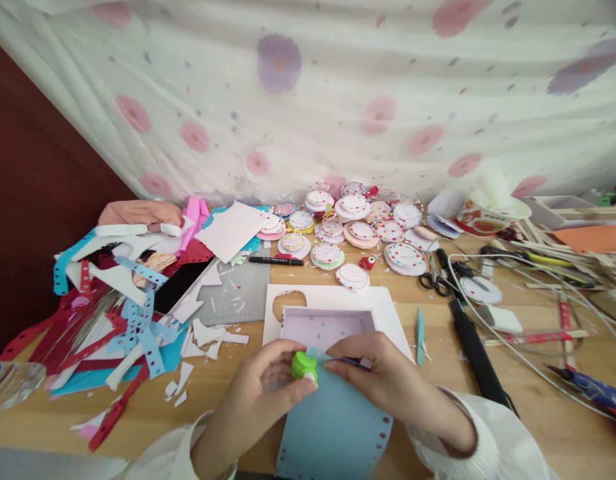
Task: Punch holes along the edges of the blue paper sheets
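My left hand [275, 377] is closed around a small bright green craft punch [304, 366], thumb on its near side. A piece of light blue paper [317, 353] spans from the punch to my right hand [373, 367], whose fingers are pinched at its edge. Beside those fingers shows a slim dark thing [355, 363], mostly hidden. Below both hands lies a larger blue sheet [333, 427] with small shapes punched along its edges. Just beyond stands a shallow pale box [328, 311] with dots inside, on white card [388, 307] that has a round cut-out.
Behind the box cluster several dotted round paper pieces [361, 231]. Paper scraps and strips [143, 320] heap on the left, near a phone [181, 287]. To the right lie scissors [435, 283], a long black object [481, 357], a white cable [528, 343] and a paper bowl [491, 213].
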A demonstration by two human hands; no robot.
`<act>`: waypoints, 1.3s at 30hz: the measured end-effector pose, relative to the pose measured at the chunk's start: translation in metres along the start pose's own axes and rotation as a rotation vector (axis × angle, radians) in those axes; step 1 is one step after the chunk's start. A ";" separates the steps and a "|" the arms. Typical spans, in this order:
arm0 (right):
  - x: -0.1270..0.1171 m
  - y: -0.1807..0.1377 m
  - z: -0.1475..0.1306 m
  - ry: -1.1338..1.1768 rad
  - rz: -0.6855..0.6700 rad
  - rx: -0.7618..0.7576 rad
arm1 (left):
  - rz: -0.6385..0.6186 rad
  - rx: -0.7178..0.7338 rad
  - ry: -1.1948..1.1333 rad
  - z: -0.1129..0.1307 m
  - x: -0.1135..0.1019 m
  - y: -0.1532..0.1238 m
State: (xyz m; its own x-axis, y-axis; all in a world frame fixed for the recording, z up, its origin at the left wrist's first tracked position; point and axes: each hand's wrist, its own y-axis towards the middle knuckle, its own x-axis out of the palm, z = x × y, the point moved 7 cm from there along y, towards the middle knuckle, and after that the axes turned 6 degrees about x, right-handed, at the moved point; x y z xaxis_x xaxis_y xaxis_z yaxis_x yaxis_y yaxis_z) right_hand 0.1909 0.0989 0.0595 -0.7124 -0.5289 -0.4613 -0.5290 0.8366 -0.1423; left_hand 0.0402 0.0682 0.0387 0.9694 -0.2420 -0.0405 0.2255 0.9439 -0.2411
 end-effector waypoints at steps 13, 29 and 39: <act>0.001 0.003 0.004 0.017 0.004 0.025 | -0.028 0.039 -0.111 0.000 0.004 0.004; -0.001 0.006 0.008 0.048 0.004 0.016 | -0.048 0.152 0.307 0.011 0.001 0.006; -0.003 0.007 0.009 0.067 0.000 0.010 | -0.073 0.124 0.303 0.008 0.003 0.013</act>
State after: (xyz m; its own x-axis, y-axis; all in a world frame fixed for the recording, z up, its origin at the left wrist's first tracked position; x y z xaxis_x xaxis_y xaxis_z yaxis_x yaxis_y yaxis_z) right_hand 0.1937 0.1079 0.0520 -0.7419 -0.5369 -0.4017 -0.5244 0.8379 -0.1514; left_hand 0.0468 0.0816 0.0436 0.8818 -0.3483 -0.3181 0.3215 0.9372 -0.1349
